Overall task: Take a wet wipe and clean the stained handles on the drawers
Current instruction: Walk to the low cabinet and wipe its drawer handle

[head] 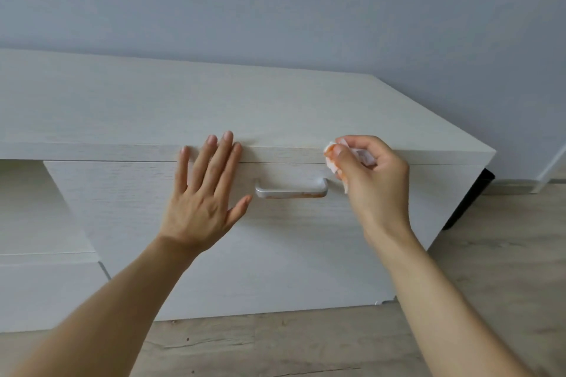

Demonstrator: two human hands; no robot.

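Pressing my left hand (pixel 203 193) flat, fingers straight, on the drawer front (pixel 147 208), I pinch the orange-stained wet wipe (pixel 332 159) in my right hand (pixel 372 177). The handle (pixel 291 189) runs left-right — orange smears along its lower edge — just beside the wipe.

Left hand (pixel 202 196) flat, fingers straight and spread, thumb out, forearm extended, right hand (pixel 372 176) raised, fingers curled in a pinch, wrist bent.
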